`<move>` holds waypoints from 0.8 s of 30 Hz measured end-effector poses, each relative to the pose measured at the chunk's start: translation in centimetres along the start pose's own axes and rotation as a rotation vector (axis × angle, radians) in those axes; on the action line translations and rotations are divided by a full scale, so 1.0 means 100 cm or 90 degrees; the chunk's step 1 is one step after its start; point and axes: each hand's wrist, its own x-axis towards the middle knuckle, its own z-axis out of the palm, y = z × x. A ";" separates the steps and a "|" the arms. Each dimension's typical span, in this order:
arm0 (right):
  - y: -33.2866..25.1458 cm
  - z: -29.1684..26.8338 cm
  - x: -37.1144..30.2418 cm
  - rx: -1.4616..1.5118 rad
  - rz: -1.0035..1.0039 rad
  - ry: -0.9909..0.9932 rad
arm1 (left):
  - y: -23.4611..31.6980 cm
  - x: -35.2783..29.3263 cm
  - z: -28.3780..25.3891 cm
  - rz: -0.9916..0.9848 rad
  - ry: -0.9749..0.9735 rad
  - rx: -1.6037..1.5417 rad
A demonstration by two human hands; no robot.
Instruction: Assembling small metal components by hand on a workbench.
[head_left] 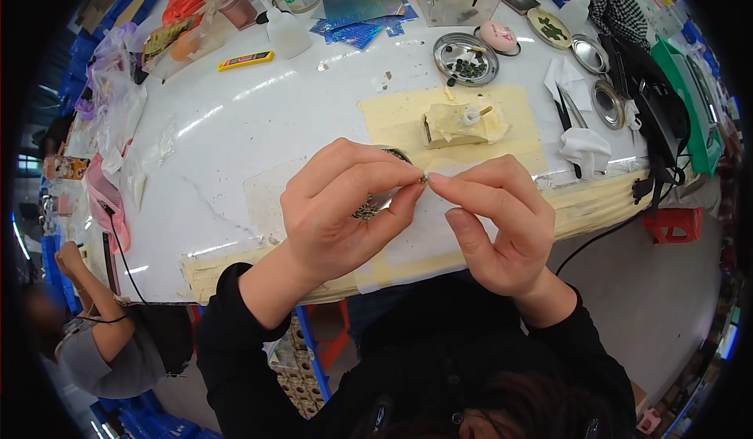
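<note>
Two hands meet just short of the taped block (463, 131), which is the reference for all positions below. The left hand (337, 211) grasps a small piece (424, 178) between the tips of its thumb and index fingers. The piece is located on the near side of the block, slightly to its left; it is too small to identify with certainty. The right hand (502, 223) has its index fingertip at the piece, with the thumb held apart, so these fingers are not closed.

A round container (401, 154), largely hidden by the left hand, sits to the near left of the block. The block rests on a yellow sheet (527, 117) on the tabletop (235, 133). Beyond the block is a round metal dish (492, 69) containing dark green bits (468, 65). To its right lie silver tweezers (575, 108) and a white tissue (587, 150).
</note>
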 end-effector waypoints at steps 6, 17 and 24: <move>0.003 0.004 0.000 -0.025 -0.002 0.010 | -0.001 0.000 0.001 0.004 -0.001 -0.002; 0.002 0.002 -0.002 -0.005 0.024 0.000 | 0.001 -0.001 0.000 -0.017 0.000 -0.001; 0.005 0.005 0.000 -0.047 -0.042 0.007 | 0.000 -0.001 0.000 -0.006 0.002 -0.006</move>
